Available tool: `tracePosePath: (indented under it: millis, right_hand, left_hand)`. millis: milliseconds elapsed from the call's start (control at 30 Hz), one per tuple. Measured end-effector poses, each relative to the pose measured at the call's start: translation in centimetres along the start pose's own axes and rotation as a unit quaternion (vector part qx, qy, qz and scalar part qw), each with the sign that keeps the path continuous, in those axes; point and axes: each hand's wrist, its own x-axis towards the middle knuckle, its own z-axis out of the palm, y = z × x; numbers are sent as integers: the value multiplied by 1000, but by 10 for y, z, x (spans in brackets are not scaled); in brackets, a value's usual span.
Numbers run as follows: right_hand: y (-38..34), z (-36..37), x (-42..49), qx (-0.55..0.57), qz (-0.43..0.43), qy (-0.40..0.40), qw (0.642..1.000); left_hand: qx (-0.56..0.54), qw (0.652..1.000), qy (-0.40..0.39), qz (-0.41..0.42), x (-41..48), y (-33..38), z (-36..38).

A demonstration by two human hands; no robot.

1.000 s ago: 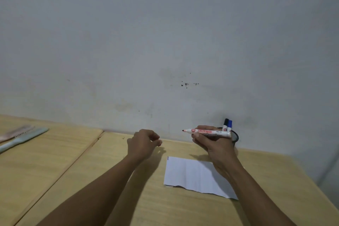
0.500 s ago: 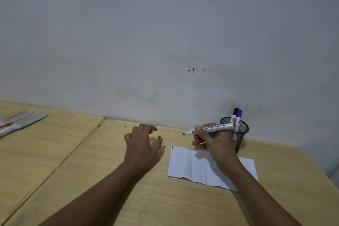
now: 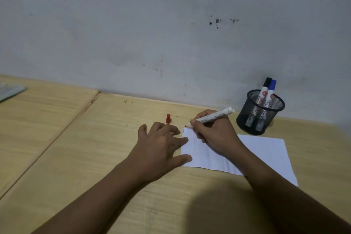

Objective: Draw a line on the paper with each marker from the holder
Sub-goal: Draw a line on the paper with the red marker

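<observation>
My right hand (image 3: 214, 135) grips an uncapped red marker (image 3: 212, 116), its tip just above the far left corner of the white paper (image 3: 266, 150). A short blue line shows at that corner. My left hand (image 3: 161, 144) lies flat with fingers spread, its fingertips on the paper's left edge. The marker's red cap (image 3: 168, 118) stands on the table just beyond my left hand. A black mesh holder (image 3: 260, 112) behind the paper holds a black-capped marker (image 3: 264, 89) and a blue-capped marker (image 3: 270, 92).
The wooden table (image 3: 76, 148) meets a grey wall right behind the holder. A seam runs diagonally across the table at the left. A pale flat object (image 3: 9, 91) lies at the far left edge.
The red cap left my left hand and now stands on the table. My left hand opened and flattened onto the paper's edge. My right hand lowered the marker tip towards the paper's corner.
</observation>
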Motion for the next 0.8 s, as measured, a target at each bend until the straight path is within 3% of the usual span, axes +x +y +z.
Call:
tracePosePath:
  millis: [200, 800]
  right_hand:
    - [8, -1, 1, -30, -32, -2, 999]
    - [14, 1, 6, -83, -65, -21, 994]
  left_hand:
    - [-16, 999, -32, -9, 6, -6, 0]
    - [-26, 999, -25, -8, 7, -8, 5]
